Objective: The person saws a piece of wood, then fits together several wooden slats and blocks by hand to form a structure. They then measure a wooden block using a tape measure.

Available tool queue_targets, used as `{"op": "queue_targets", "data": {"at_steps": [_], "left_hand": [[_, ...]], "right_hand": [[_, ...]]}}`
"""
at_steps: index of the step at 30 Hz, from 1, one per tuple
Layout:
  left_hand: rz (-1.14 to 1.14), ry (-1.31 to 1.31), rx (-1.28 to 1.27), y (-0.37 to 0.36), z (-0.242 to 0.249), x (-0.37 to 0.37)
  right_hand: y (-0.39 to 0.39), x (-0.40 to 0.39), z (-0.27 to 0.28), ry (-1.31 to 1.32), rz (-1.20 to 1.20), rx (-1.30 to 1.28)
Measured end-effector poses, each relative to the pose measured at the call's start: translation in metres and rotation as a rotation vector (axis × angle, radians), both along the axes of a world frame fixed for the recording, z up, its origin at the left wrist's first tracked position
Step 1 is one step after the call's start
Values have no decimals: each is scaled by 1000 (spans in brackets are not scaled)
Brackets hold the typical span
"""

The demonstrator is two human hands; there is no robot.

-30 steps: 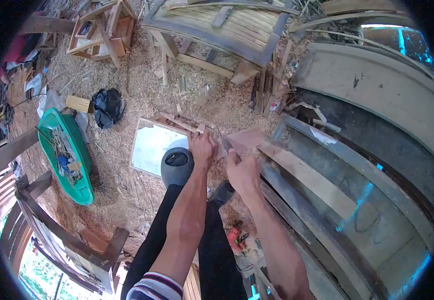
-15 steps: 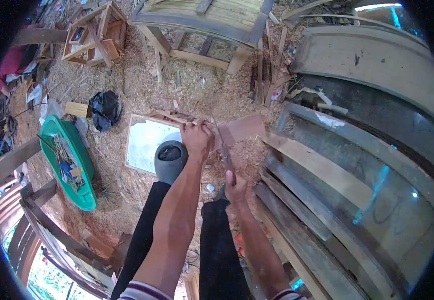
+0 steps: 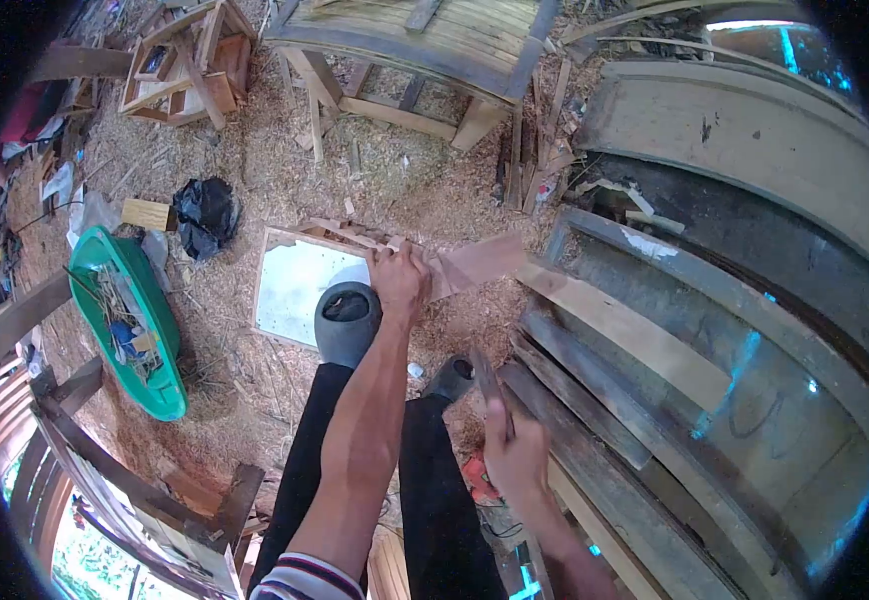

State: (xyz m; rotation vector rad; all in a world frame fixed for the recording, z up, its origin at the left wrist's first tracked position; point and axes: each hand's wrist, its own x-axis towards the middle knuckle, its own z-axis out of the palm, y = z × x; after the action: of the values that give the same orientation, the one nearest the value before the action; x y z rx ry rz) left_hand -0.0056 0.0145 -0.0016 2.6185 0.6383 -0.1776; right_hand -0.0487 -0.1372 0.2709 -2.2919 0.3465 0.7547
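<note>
My left hand (image 3: pixel 401 277) presses down, fingers closed, on the near end of a reddish wooden board (image 3: pixel 480 264) where it meets a white-faced wooden box (image 3: pixel 300 290). My left shoe (image 3: pixel 347 322) rests on the white panel. Lower right, my right hand (image 3: pixel 515 455) is wrapped round the handle of a hand saw (image 3: pixel 488 380); its blade points up, away from the board, and is partly blurred. The saw lies beside my right shoe (image 3: pixel 451 378) in the view, not touching the board.
A green plastic tub (image 3: pixel 170 390) with scraps stands left, near a black bag (image 3: pixel 206 215) and a wood block (image 3: pixel 148 214). Long planks (image 3: pixel 635 330) and framed panels (image 3: pixel 745 150) lie right. A slatted wooden piece (image 3: pixel 405 45) stands ahead, with a small wooden frame (image 3: pixel 200 70) upper left.
My right hand has drawn the saw back, down and to the right, off the board. My left hand stays on the board's end. The view has shifted slightly.
</note>
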Motion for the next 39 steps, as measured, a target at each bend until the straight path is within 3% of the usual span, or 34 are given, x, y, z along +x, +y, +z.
{"op": "queue_targets", "data": {"at_steps": [3, 8, 12, 15, 16, 17, 18, 20, 22, 24, 28, 31, 34, 37, 39], "left_hand": [[15, 9, -18, -1, 5, 9], [19, 1, 7, -5, 0, 3], [27, -8, -56, 2, -1, 6], [38, -143, -58, -4, -2, 5], [62, -248, -40, 0, -6, 2], [-97, -379, 177, 5, -35, -6], [-90, -367, 177, 7, -31, -4], [76, -77, -22, -1, -2, 7], [67, -67, -6, -1, 8, 7], [61, -47, -35, -1, 9, 9], [35, -31, -2, -4, 7, 4], [25, -6, 25, -1, 6, 3], [14, -1, 23, 0, 7, 3], [-7, 58, 37, 1, 9, 5], [5, -34, 37, -2, 6, 9]], "right_hand": [[16, -10, -40, -23, 9, 35], [28, 20, -30, 70, -112, 57], [46, 58, -88, -46, 112, -79], [79, 106, -145, -120, 47, -17], [91, 113, -149, 64, 72, -146], [110, 125, -156, 228, 109, -259], [104, 122, -161, 238, 118, -261], [69, 108, -169, -124, 35, 35], [55, 90, -173, -102, 10, 47], [39, 61, -172, -145, -74, 208], [-4, 0, -106, -163, 101, 49], [-8, -11, -61, -98, -80, 134], [-1, 8, -16, 83, 3, -14], [7, 19, -23, 221, 67, -75], [25, 37, -78, 33, 53, -79]]}}
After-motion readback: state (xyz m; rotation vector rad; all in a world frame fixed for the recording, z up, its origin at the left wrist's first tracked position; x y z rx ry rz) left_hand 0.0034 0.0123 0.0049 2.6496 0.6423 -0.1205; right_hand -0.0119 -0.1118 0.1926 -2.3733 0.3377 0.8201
